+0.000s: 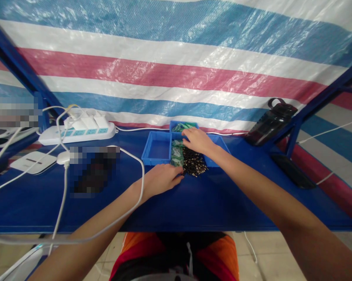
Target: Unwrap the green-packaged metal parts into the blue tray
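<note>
My left hand [162, 177] lies palm down on the blue table, fingers curled, its tips touching small green circuit boards [177, 156] at the edge of a pile. My right hand [197, 140] rests palm down farther back, fingers bent over the green boards and a heap of small dark metal parts [195, 164]. Whether either hand grips a piece is hidden under the fingers. Blue plastic trays [158, 150] stand just behind the pile, one holding more green boards [184, 126].
A white power strip [76, 132] with plugs and white cables [63, 195] lies at the back left. A white flat device [32, 162] sits near the left edge. A black bottle [271, 121] leans on the blue frame at right. A striped tarp hangs behind.
</note>
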`<state>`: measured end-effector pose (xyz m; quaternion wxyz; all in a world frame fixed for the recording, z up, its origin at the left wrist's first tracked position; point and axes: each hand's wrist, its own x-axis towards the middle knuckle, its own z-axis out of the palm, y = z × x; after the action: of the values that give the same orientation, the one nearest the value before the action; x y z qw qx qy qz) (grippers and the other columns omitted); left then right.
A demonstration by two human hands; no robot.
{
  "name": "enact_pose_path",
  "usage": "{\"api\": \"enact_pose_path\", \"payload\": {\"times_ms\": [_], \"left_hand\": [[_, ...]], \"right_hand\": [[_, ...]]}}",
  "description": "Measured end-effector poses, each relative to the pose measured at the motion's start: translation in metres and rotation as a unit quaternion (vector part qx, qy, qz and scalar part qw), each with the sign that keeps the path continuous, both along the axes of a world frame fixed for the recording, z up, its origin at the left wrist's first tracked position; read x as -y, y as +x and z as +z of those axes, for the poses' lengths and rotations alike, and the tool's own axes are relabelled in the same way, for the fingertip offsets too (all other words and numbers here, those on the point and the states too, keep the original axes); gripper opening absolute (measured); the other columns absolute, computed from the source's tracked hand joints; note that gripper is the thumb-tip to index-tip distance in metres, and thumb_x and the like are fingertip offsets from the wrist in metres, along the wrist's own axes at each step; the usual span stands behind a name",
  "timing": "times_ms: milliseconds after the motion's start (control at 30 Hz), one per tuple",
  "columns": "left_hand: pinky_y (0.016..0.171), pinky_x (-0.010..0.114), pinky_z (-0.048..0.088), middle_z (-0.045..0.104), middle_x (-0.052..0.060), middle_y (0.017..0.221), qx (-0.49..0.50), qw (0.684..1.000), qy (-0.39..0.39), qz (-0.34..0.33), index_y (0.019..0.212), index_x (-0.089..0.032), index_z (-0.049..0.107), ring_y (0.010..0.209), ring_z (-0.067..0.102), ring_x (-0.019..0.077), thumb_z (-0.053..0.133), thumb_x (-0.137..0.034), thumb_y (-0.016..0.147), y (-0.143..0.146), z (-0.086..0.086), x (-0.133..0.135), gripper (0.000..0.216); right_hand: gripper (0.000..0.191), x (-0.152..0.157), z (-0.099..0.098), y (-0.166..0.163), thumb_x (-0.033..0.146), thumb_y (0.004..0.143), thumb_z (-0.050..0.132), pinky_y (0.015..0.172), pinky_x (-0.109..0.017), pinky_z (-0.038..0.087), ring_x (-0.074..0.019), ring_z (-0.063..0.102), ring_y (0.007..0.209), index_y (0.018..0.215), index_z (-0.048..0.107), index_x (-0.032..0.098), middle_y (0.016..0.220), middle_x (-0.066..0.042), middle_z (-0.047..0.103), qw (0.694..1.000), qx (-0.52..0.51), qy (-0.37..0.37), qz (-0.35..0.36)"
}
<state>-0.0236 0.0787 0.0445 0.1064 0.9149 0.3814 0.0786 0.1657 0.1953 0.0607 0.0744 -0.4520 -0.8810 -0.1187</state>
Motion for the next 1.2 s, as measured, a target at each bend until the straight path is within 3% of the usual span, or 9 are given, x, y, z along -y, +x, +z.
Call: {"api": "enact_pose_path", "payload": {"times_ms": [133,333,500,600,767,833,900,1000,1200], "left_hand": [[0.062,0.026,0.042,0.066,0.005,0.077,0.017,1.0,-0.01,0.0,0.096,-0.02,0.064,0.071,0.064,0.0204,0.047,-0.031,0.091,0.0,0.0,0.0,0.021],[0.062,0.026,0.042,0.066,0.005,0.074,0.011,1.0,-0.014,-0.01,0.095,-0.02,0.064,0.07,0.064,0.0208,0.047,-0.031,0.091,0.0,0.0,-0.001,0.02],[0.06,0.026,0.04,0.065,0.005,0.07,0.059,0.998,-0.019,0.019,0.088,-0.019,0.064,0.066,0.062,0.0198,0.048,-0.034,0.091,0.002,0.0,-0.001,0.022],[0.057,0.024,0.039,0.063,0.003,0.066,0.129,0.988,-0.071,0.051,0.082,-0.018,0.064,0.061,0.061,0.0173,0.046,-0.042,0.091,0.002,0.003,-0.001,0.032],[0.042,0.022,0.038,0.061,0.002,0.064,0.302,0.907,-0.271,0.114,0.083,-0.013,0.063,0.043,0.052,0.0107,0.029,-0.059,0.092,0.013,0.002,0.003,0.057],[0.034,0.021,0.036,0.06,0.002,0.066,0.355,0.861,-0.342,0.125,0.087,-0.012,0.061,0.04,0.049,0.0095,0.029,-0.061,0.09,0.019,0.001,0.004,0.058],[0.032,0.019,0.036,0.059,0.002,0.069,0.382,0.842,-0.361,0.12,0.084,-0.012,0.058,0.042,0.05,0.0086,0.037,-0.058,0.089,0.023,0.0,0.004,0.051],[0.034,0.016,0.038,0.056,-0.001,0.062,0.371,0.859,-0.336,0.109,0.08,-0.013,0.055,0.041,0.048,0.0065,0.047,-0.049,0.087,0.024,-0.001,0.002,0.038],[0.039,0.015,0.039,0.055,-0.003,0.06,0.318,0.908,-0.266,0.063,0.086,-0.015,0.054,0.043,0.049,0.0064,0.043,-0.034,0.089,0.016,-0.007,-0.002,0.023]], "right_hand": [[0.031,0.006,-0.014,-0.012,0.032,0.088,0.052,0.085,-0.038,0.046,-0.03,0.059,0.101,0.11,0.058,0.011,0.108,-0.018,0.065,0.996,0.031,-0.08,0.008],[0.026,0.004,-0.008,-0.009,0.022,0.093,0.041,0.083,-0.037,0.045,-0.028,0.063,0.095,0.102,0.064,0.011,0.101,-0.017,0.068,0.997,0.021,-0.077,-0.008],[0.027,0.027,0.01,0.009,0.024,0.094,0.041,0.085,-0.038,0.045,-0.0263,0.062,0.095,0.107,0.063,0.016,0.101,-0.012,0.068,0.993,-0.099,-0.053,0.027],[0.025,0.055,0.007,0.024,0.025,0.093,0.045,0.09,-0.038,0.044,-0.0242,0.059,0.099,0.11,0.063,0.02,0.107,-0.009,0.067,0.976,-0.193,-0.065,0.074],[0.019,0.103,-0.021,0.035,0.026,0.091,0.049,0.084,-0.036,0.047,-0.0213,0.06,0.088,0.1,0.065,0.022,0.09,-0.008,0.067,0.951,-0.279,-0.044,0.127],[0.017,0.113,-0.031,0.033,0.024,0.091,0.049,0.082,-0.035,0.048,-0.0204,0.06,0.085,0.097,0.065,0.022,0.087,-0.008,0.066,0.94,-0.309,-0.039,0.136],[0.017,0.117,-0.037,0.032,0.022,0.09,0.05,0.084,-0.035,0.048,-0.0203,0.059,0.089,0.099,0.064,0.022,0.092,-0.008,0.066,0.935,-0.323,-0.038,0.143],[0.018,0.115,-0.038,0.032,0.021,0.086,0.055,0.087,-0.036,0.049,-0.0206,0.058,0.096,0.103,0.062,0.022,0.097,-0.008,0.063,0.928,-0.334,-0.026,0.166],[0.031,0.115,-0.03,0.037,0.02,0.081,0.06,0.092,-0.037,0.047,-0.0213,0.056,0.104,0.112,0.059,0.021,0.108,-0.009,0.059,0.917,-0.344,-0.038,0.199]]}}
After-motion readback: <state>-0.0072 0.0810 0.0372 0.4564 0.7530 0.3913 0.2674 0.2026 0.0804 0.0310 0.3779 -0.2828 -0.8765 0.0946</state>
